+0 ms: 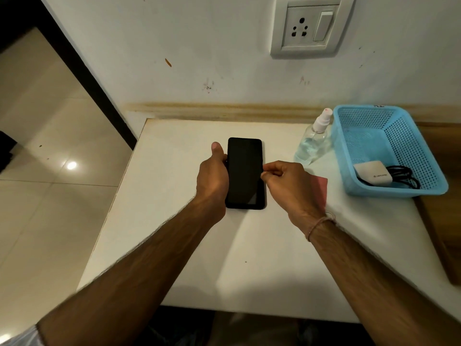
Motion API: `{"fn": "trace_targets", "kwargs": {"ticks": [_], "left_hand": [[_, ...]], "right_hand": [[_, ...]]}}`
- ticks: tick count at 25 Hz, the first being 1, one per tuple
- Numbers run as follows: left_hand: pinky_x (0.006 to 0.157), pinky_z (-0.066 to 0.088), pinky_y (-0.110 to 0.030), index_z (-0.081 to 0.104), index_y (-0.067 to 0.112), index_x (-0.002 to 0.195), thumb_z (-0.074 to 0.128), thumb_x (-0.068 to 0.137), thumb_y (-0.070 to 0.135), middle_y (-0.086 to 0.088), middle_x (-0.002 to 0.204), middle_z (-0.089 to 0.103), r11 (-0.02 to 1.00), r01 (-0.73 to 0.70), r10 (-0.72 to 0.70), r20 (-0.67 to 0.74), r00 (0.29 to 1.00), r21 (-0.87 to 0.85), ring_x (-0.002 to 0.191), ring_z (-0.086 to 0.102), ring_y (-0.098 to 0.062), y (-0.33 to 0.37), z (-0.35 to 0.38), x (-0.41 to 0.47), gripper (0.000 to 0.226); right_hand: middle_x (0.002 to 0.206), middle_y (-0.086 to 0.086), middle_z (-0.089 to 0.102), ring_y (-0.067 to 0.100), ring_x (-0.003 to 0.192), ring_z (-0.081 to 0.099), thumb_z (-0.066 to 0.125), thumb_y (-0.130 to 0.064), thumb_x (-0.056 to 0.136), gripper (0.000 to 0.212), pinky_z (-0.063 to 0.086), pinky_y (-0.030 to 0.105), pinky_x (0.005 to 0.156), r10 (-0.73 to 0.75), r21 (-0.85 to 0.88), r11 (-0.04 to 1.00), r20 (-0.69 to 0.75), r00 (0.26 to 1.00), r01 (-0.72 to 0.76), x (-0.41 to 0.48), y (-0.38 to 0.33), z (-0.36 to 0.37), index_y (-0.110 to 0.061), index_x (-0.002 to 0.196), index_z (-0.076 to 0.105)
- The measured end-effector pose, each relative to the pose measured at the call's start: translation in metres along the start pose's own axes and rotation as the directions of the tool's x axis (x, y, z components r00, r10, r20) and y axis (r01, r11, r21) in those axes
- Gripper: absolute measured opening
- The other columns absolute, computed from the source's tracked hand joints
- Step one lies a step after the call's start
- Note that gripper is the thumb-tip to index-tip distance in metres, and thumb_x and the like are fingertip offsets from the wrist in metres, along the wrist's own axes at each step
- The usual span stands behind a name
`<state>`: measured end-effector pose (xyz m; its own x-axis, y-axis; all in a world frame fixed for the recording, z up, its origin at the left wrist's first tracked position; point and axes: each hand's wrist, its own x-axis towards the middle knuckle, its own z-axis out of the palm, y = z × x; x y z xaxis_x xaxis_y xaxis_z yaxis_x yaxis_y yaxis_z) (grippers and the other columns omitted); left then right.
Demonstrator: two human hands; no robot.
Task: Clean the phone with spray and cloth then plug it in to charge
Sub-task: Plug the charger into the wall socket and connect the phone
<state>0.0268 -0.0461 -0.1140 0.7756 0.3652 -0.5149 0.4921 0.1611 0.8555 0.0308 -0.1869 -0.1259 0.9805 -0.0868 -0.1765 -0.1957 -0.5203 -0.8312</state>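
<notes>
The black phone is laid flat, screen up, on the white bench between both grips. Its left edge is clasped by the left grip, thumb stretched along it; its right edge is pinched by the curled fingers of the right grip. A pink cloth is seen just right of the right grip, then a spray bottle and a blue basket holding a white charger.

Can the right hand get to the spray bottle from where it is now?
Probably yes: the right hand need only let go of the phone; the spray bottle stands upright just beyond it, nothing between.
</notes>
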Motion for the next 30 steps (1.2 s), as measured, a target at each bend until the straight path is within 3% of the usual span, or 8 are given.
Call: {"fn": "trace_targets", "kwargs": {"ticks": [5, 9, 15, 21, 23, 26, 28, 30], "left_hand": [[0.052, 0.048, -0.021, 0.062, 0.024, 0.090, 0.022, 0.104, 0.061, 0.003, 0.086, 0.071, 1.000, 0.009, -0.009, 0.022, 1.000, -0.027, 0.072, 0.069, -0.010, 0.000, -0.001, 0.002, 0.057], [0.056, 0.047, -0.024, 0.063, 0.023, 0.083, 0.023, 0.104, 0.062, 0.010, 0.062, 0.072, 0.999, -0.027, 0.027, 0.037, 0.999, -0.026, 0.054, 0.068, -0.003, -0.002, -0.001, 0.002, 0.060], [0.065, 0.046, -0.029, 0.059, 0.025, 0.087, 0.026, 0.104, 0.061, 0.000, 0.091, 0.068, 0.999, -0.052, 0.052, 0.059, 0.997, 0.004, 0.082, 0.065, -0.015, -0.001, 0.000, 0.000, 0.052], [0.103, 0.045, -0.048, 0.060, 0.022, 0.095, 0.035, 0.104, 0.056, -0.004, 0.110, 0.065, 0.995, -0.074, 0.066, 0.107, 0.992, 0.072, 0.105, 0.061, -0.025, -0.006, -0.006, -0.004, 0.043], [0.101, 0.045, -0.048, 0.056, 0.019, 0.090, 0.038, 0.103, 0.055, -0.007, 0.107, 0.062, 0.993, -0.087, 0.078, 0.109, 0.991, 0.077, 0.100, 0.058, -0.028, -0.007, -0.007, -0.005, 0.042], [0.093, 0.045, -0.045, 0.053, 0.017, 0.091, 0.039, 0.102, 0.054, -0.008, 0.105, 0.057, 0.993, -0.094, 0.085, 0.112, 0.990, 0.077, 0.097, 0.053, -0.028, -0.007, -0.008, -0.009, 0.041], [0.103, 0.043, -0.052, 0.056, 0.017, 0.096, 0.039, 0.101, 0.054, -0.012, 0.114, 0.061, 0.990, -0.108, 0.097, 0.111, 0.989, 0.096, 0.102, 0.056, -0.032, -0.008, -0.008, -0.013, 0.041], [0.107, 0.042, -0.058, 0.059, 0.016, 0.106, 0.038, 0.097, 0.057, -0.012, 0.119, 0.063, 0.985, -0.132, 0.119, 0.118, 0.986, 0.107, 0.107, 0.059, -0.033, -0.008, -0.009, -0.018, 0.047]], "right_hand": [[0.111, 0.000, 0.072, 0.008, 0.092, 0.061, 0.060, -0.013, 0.092, 0.028, 0.037, 0.003, 0.067, 0.025, -0.009, 1.000, 0.016, 1.000, -0.025, 0.001, -0.001, -0.001, -0.015, 0.118, 0.069], [0.115, 0.004, 0.071, 0.017, 0.104, 0.066, 0.061, -0.011, 0.092, 0.032, 0.045, 0.017, 0.083, 0.023, -0.006, 1.000, 0.033, 0.999, -0.023, -0.003, -0.005, -0.003, -0.011, 0.123, 0.066], [0.118, 0.003, 0.069, 0.015, 0.106, 0.064, 0.061, -0.019, 0.094, 0.036, 0.043, 0.018, 0.087, -0.002, -0.062, 0.998, 0.103, 0.995, 0.009, -0.012, -0.013, -0.012, -0.012, 0.129, 0.061], [0.088, 0.001, 0.075, 0.017, 0.080, 0.072, 0.068, -0.019, 0.085, 0.014, 0.058, 0.040, 0.082, -0.148, 0.077, 0.980, -0.325, 0.934, 0.182, -0.002, -0.018, -0.102, -0.020, 0.097, 0.074], [0.084, -0.001, 0.075, 0.018, 0.077, 0.072, 0.070, -0.020, 0.083, 0.009, 0.058, 0.043, 0.082, -0.215, -0.079, 0.977, -0.401, 0.890, 0.200, 0.012, -0.014, -0.154, -0.022, 0.091, 0.073], [0.105, -0.005, 0.072, 0.013, 0.095, 0.067, 0.077, -0.025, 0.080, 0.024, 0.050, 0.028, 0.090, -0.163, -0.501, 0.851, 0.031, 0.986, 0.157, 0.041, -0.006, -0.209, -0.032, 0.102, 0.069], [0.127, -0.007, 0.060, 0.013, 0.112, 0.057, 0.079, -0.035, 0.079, 0.049, 0.043, 0.027, 0.095, 0.123, -0.710, 0.679, 0.362, 0.924, 0.188, 0.053, -0.001, -0.218, -0.032, 0.125, 0.059], [0.137, -0.005, 0.052, 0.016, 0.125, 0.050, 0.078, -0.041, 0.079, 0.068, 0.039, 0.030, 0.103, 0.289, -0.772, 0.595, 0.464, 0.837, 0.223, 0.062, 0.003, -0.214, -0.030, 0.140, 0.048]]}}
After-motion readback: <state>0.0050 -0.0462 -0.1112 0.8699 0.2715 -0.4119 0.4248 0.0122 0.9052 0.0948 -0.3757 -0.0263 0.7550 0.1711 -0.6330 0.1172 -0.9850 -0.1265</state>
